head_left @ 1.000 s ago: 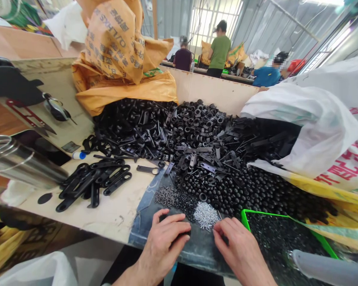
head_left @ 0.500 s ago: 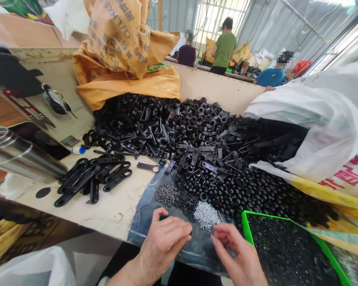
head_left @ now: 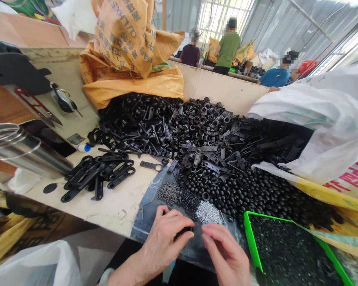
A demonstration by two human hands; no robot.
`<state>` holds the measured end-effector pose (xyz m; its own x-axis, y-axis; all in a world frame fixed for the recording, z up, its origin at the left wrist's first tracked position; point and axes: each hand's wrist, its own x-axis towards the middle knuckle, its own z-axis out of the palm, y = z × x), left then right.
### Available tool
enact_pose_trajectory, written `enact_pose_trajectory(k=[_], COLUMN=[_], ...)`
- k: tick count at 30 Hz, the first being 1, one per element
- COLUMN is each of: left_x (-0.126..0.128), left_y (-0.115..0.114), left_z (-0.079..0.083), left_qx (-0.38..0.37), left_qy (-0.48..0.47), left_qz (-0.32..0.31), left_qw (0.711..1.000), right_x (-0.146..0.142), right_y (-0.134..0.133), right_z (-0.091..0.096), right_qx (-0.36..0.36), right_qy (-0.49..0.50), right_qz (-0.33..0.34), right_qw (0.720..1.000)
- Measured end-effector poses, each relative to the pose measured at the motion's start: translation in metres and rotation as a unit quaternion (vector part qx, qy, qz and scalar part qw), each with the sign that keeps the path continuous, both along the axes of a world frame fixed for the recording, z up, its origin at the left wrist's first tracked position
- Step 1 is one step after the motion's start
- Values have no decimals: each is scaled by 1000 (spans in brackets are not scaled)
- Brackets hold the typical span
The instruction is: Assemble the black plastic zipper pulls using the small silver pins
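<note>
My left hand [head_left: 170, 234] is closed around a small black part [head_left: 183, 231], mostly hidden by the fingers; a round end with a hole shows at the fingertips. Close by on the right, my right hand [head_left: 226, 248] pinches thumb and forefinger together, and whatever is between them is too small to make out. Just beyond both hands lies a heap of silver pins [head_left: 208, 213]. Beside it are piles of tiny black pieces [head_left: 188, 200] and grey-brown pieces [head_left: 168, 193] on a dark mat [head_left: 147, 214].
Black balls [head_left: 235, 194], ribbed rings [head_left: 209, 119] and flat black pieces [head_left: 211, 167] heap up behind. Black handles [head_left: 100, 174] lie left, near a steel cup [head_left: 32, 155]. A green-rimmed tray [head_left: 250, 238] stands right. Sacks [head_left: 125, 43] flank the heap; several people work beyond.
My right hand has moved left, closer to my left hand, and its fingers have drawn together. The black part's holed end now shows at my left fingertips. The view has shifted slightly.
</note>
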<state>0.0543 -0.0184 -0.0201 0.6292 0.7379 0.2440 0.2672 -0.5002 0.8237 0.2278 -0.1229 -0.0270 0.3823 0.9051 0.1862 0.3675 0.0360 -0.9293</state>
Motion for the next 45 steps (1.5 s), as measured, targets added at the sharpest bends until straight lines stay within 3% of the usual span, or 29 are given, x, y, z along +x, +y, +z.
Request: enact_pose_trajectory(k=[5,8,15,22,38,45], left_x=[-1,-1,-1,-2,-3,-2], left_y=[0,1,-1,-2,-3,-2], left_z=[-6,-6,-8,-6,-11,-11], left_qx=[1,0,15,11,12,26], left_qy=[-11,-7,-4,-13,-29,-24], left_qz=[1,-3,3,3,4,3], left_qw=[1000,1000,1000,1000,1000,999], right_x=[-9,-9,-9,-8,-2,-2], right_y=[9,8,18,14,14,9], right_z=[0,-6,-7,-16,-9,-16], right_qx=[-27,-37,76,76,161,142], right_qy=[14,-16,-150,-157,-347,-293], right_qz=[-33,-17,2,15,83,62], right_qw=[999,999,986,985,920,944])
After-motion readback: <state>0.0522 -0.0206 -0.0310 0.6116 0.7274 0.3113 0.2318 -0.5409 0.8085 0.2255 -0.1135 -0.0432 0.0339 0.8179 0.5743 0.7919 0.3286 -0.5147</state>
